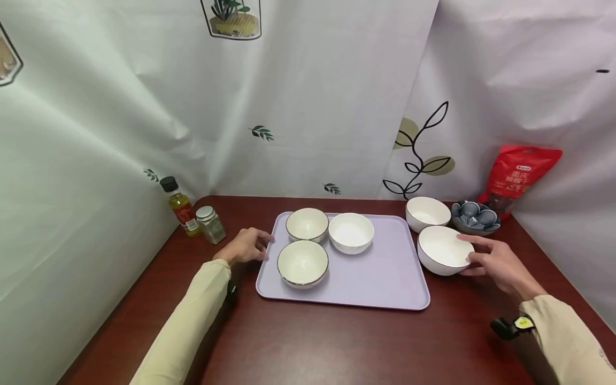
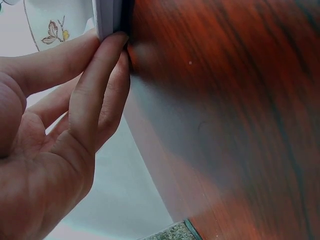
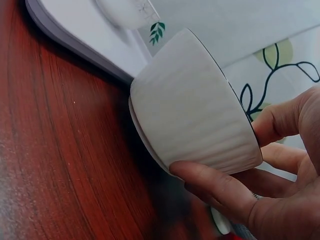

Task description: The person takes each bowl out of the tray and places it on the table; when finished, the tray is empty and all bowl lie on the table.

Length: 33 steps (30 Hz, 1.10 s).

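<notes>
A white bowl (image 1: 444, 250) with a dark rim is held by my right hand (image 1: 498, 264) just off the tray's right edge. In the right wrist view, one finger lies at the rim and another digit near the foot of the bowl (image 3: 195, 110). Whether it touches the table I cannot tell. At the left edge of the lilac tray (image 1: 375, 280), my left hand (image 1: 245, 246) pinches the rim, as the left wrist view shows. On the tray's left half stand a front bowl (image 1: 303, 263), a back bowl (image 1: 307, 224) and a third white bowl (image 1: 351, 233).
Behind the held bowl stands another white bowl (image 1: 427, 213), beside a dark bowl of grey spoons (image 1: 474, 216). A red bag (image 1: 520, 179) leans in the right corner. An oil bottle (image 1: 182, 207) and a spice jar (image 1: 210, 224) stand left on the brown table (image 1: 337, 347).
</notes>
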### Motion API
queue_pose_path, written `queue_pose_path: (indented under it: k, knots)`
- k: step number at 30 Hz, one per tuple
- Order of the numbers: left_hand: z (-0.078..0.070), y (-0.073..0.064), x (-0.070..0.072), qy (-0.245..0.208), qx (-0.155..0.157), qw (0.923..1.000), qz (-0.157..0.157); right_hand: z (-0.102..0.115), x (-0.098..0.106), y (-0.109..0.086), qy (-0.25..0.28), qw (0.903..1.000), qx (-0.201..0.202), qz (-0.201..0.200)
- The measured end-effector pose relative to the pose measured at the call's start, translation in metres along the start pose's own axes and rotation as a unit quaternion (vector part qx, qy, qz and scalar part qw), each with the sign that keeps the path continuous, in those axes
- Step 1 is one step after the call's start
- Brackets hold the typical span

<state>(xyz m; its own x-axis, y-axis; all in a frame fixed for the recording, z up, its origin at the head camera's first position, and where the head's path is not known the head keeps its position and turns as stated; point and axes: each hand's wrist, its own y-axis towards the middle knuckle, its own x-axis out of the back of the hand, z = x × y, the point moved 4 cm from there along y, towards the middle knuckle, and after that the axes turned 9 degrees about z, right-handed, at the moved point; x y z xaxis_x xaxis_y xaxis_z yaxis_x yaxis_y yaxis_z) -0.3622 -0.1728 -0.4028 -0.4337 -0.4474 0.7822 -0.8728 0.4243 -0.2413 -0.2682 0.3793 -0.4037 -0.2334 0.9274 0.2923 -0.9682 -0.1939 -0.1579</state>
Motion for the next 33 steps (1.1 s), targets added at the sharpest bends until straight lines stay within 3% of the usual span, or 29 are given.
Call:
queue_pose_path:
  k: [21, 30, 33]
  knots:
    - [0.001, 0.001, -0.002, 0.000, 0.000, 1.0000, -0.002, -0.012, 0.000, 0.003, 0.002, 0.9998, -0.010, 0.015]
    - [0.000, 0.003, -0.003, 0.003, -0.003, 1.0000, -0.001, -0.007, 0.001, 0.002, -0.024, 0.9989, -0.015, 0.038]
    - [0.000, 0.003, -0.003, 0.002, -0.004, 1.0000, -0.003, 0.003, 0.002, -0.001, -0.079, 0.9965, -0.018, 0.021]
